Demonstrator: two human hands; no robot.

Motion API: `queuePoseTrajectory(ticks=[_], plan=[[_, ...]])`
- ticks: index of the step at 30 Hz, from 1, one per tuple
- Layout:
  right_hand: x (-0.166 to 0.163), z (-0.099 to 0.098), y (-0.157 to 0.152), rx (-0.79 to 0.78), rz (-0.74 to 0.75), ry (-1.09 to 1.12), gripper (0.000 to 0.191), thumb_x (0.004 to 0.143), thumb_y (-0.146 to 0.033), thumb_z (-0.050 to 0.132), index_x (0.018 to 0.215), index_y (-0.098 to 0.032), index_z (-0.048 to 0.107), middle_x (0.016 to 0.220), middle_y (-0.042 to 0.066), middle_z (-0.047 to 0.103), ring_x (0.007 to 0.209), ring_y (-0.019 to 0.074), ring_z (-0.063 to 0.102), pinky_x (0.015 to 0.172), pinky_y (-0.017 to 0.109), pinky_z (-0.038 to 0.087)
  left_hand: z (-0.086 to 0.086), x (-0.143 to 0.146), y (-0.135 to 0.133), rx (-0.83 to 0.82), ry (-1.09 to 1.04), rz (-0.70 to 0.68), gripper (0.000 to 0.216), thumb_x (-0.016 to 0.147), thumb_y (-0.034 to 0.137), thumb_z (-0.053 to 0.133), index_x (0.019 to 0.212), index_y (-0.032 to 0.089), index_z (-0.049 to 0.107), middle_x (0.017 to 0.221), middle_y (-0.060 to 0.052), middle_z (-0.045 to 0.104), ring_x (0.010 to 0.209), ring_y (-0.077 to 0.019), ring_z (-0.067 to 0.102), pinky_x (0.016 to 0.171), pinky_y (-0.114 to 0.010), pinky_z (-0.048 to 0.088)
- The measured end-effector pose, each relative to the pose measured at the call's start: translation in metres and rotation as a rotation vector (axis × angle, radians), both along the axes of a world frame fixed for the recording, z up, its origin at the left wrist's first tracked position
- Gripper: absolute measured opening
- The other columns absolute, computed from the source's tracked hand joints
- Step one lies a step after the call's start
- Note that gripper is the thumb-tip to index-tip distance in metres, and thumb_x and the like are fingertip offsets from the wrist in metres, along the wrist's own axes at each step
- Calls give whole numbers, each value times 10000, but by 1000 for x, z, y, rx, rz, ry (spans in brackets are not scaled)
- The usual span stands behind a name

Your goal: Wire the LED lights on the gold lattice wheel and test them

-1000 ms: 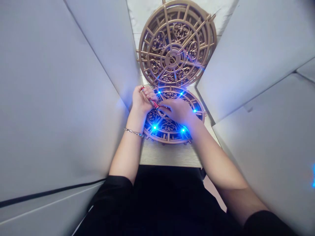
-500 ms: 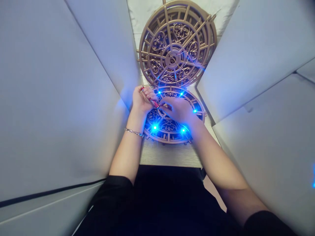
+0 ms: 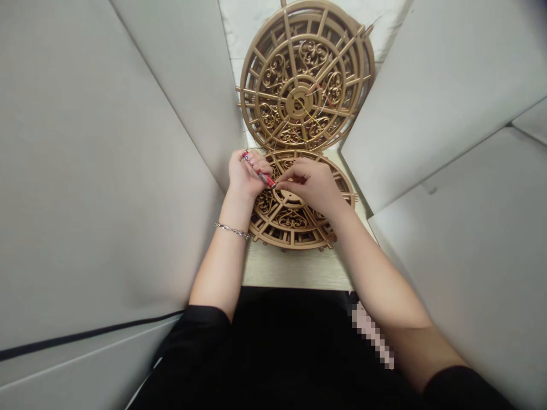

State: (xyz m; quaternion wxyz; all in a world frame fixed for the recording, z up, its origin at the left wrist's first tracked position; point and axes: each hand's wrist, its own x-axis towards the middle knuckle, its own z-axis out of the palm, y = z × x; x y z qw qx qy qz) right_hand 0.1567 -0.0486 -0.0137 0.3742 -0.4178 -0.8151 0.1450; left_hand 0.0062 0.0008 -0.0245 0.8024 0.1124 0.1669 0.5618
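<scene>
My left hand is closed around red batteries, which look like a pair laid end to end and slope down to the right. At their lower end my right hand pinches with thumb and forefinger; a thin wire may be in the pinch, but it is too small to make out. Both hands are over a round gold openwork frame with scroll patterns, lying on the table. No light shows on this frame.
Behind it leans a stack of similar gold round frames, with thin yellow, red and white wires on the front one. Pale panels rise close on the left and right. The light wooden tabletop ends just before my body.
The blue lights on the lower frame were lit half a second ago and are now out, so the blue glow is gone. Both hands have hardly moved.
</scene>
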Motion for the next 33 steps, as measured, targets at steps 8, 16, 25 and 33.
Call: queuePoseTrajectory(ticks=[8, 16, 25, 33], plan=[[-5, -11, 4, 21, -7, -136, 159, 727, -318, 607, 676, -168, 597, 695, -5, 527, 642, 100, 445, 598, 218, 304, -1, 1, 0, 14, -38, -7, 315, 808, 277, 289, 508, 191, 245, 372, 56, 314, 305, -33, 312, 346, -160, 288], [-7, -11, 0, -46, -122, -200, 174, 739, -365, 577, 776, -196, 585, 629, -19, 545, 598, 113, 457, 556, 220, 266, 0, 2, -1, 19, -35, -27, 324, 810, 289, 286, 503, 190, 248, 379, 61, 304, 304, -31, 315, 347, -158, 295], [-1, -12, 7, -54, -52, -274, 158, 794, -328, 503, 871, -221, 589, 811, 15, 633, 696, 139, 535, 654, 258, 351, 3, 0, 0, 10, 4, -42, 347, 820, 268, 311, 485, 186, 273, 361, 52, 320, 295, -35, 318, 338, -161, 296], [-3, -2, -2, -62, -118, -85, 182, 766, -358, 544, 765, -185, 602, 625, -19, 551, 556, 94, 427, 569, 231, 293, 6, 1, -1, -5, 46, 37, 362, 823, 303, 311, 481, 186, 279, 359, 56, 308, 285, -32, 298, 327, -160, 270]])
